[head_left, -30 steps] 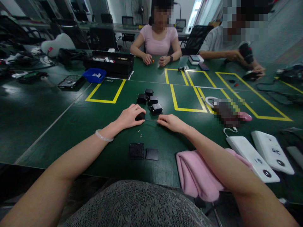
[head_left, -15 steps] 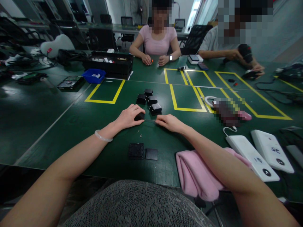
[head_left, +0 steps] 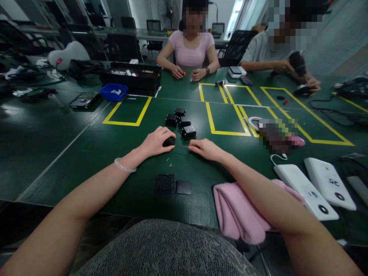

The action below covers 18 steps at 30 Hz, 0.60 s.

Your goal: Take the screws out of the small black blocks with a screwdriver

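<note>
My left hand (head_left: 156, 142) is curled around a small black box (head_left: 169, 141) resting on the green table (head_left: 86, 153). My right hand (head_left: 204, 148) lies palm down just right of it, fingers pinched on a thin dark tool whose shaft (head_left: 181, 145) reaches toward the box. Several more small black boxes (head_left: 181, 122) sit in a cluster just beyond my hands. Two tiny screws (head_left: 169, 162) lie below the left hand. Closer to me are an open black box half (head_left: 165, 183) and a flat black lid (head_left: 184, 187).
A folded pink cloth (head_left: 238, 214) lies at the near right edge, with two white devices (head_left: 316, 188) beside it. Yellow tape outlines (head_left: 128, 111) mark the table. A blue bin (head_left: 113, 92) and black tray (head_left: 135, 76) stand far left. Two people sit opposite.
</note>
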Available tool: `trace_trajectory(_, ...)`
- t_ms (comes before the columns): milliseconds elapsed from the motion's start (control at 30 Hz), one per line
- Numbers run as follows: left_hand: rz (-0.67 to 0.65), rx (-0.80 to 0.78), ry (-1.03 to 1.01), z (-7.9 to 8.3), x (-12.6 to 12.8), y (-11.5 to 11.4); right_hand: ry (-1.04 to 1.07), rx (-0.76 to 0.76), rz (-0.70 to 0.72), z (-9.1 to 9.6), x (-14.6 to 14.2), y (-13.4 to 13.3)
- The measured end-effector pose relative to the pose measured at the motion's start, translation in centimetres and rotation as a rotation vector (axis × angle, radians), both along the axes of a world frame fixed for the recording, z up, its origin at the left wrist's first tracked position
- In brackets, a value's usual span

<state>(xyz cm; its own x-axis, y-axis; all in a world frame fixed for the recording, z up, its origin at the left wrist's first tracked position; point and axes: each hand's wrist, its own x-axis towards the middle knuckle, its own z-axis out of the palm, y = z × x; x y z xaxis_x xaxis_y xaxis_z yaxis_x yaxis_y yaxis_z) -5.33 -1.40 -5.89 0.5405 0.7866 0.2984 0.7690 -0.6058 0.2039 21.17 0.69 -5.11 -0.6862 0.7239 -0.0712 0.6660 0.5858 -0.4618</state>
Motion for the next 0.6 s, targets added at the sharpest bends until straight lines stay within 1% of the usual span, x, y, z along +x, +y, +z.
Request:
trace_trajectory(300,-0.001,-0.002,0.001,-0.04,-0.02,0.05,-0.052,0.022,0.002,0.40,-0.13,-0.22)
trace_trajectory(500,0.010,-0.013,0.009,0.10,0.03,0.02,-0.164,0.158,-0.023,0.73,-0.35,-0.71)
trace_trajectory(600,0.007,-0.013,0.013,0.18,0.01,-0.02,-0.168,0.182,-0.040,0.84,-0.53,-0.91)
